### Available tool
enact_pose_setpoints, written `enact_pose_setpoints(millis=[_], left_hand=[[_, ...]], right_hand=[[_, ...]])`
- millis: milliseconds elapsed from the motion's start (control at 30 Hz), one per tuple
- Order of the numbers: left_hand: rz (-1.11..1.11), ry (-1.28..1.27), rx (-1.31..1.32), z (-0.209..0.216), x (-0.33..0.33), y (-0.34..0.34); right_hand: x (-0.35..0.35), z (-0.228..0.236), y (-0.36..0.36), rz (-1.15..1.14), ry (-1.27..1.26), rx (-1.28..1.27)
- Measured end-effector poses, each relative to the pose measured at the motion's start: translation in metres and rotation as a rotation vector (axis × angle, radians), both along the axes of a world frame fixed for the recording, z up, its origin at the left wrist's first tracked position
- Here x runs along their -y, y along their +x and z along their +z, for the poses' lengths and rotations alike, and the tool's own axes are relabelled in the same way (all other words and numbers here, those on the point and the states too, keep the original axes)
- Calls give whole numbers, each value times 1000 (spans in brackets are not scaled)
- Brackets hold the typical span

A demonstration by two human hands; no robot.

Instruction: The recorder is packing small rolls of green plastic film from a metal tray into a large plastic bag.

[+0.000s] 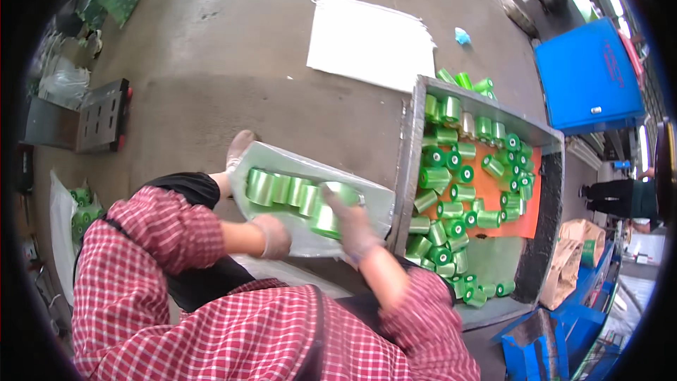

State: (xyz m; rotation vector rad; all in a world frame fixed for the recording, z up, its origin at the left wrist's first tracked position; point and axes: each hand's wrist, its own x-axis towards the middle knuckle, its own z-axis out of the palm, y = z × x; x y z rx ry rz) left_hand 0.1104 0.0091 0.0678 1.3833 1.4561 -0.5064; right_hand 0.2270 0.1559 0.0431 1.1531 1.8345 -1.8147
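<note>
A clear plastic bag lies across my lap with a row of shiny green film rolls in it. My left hand, gloved, is closed at the bag's near edge and appears to grip the plastic. At the bag's right end my gloved right hand is wrapped over a green film roll; its fingers are slightly blurred. To the right stands a grey-walled bin with many loose green rolls scattered inside. An orange sheet shows on part of its bottom.
A white sheet lies on the floor ahead, beside a small blue scrap. Farther right are a blue box and brown paper bags. Left are a dark metal stand and more bagged green rolls. Another person stands far right.
</note>
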Motion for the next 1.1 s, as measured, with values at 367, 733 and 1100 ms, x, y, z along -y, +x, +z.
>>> enact_pose_setpoints(millis=[367, 733, 1100], left_hand=[[183, 711, -604, -116, 33, -56], [34, 621, -323, 68, -4, -55], [395, 1149, 206, 11, -274, 16]], right_hand=[[30, -26, -52, 857, 900, 184], [-192, 43, 36, -227, 1045, -11], [-281, -54, 89, -407, -201, -272]])
